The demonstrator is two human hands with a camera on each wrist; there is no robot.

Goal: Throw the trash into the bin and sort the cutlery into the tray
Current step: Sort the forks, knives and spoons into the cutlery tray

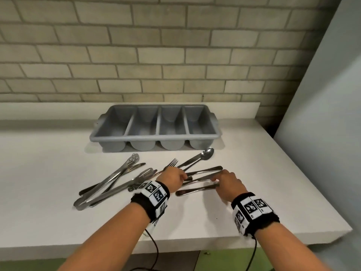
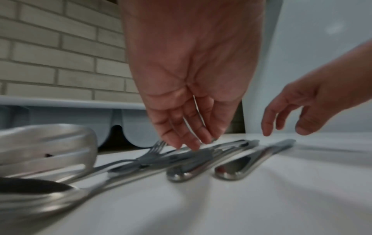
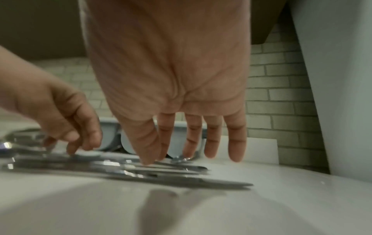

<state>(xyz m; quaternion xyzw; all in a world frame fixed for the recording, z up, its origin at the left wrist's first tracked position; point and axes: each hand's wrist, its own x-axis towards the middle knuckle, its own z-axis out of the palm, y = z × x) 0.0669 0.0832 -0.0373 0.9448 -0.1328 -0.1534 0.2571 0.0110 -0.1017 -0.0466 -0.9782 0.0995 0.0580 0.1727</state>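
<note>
The person is wearing black wristbands (image 1: 254, 212) carrying white tags with black square codes. Thin black cables (image 1: 154, 249) are trailing from both, and the forearms are bare.

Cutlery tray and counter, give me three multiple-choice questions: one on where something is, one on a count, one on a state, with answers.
1. Where does the grey cutlery tray stand?
A. against the brick wall end of the white counter, beyond the loose cutlery
B. on the floor
C. under the person's forearms

2. How many compartments does the tray have?
A. two
B. four
C. six

3. What is in the tray's compartments?
A. all the forks
B. one spoon
C. nothing visible

Answers: 1 A, the head view shows it behind the serving spoon and the fork. 2 B, three dividers make four bins. 3 C, every bin shows bare grey floor while the left hand and right hand reach at the knives on the counter.
</note>
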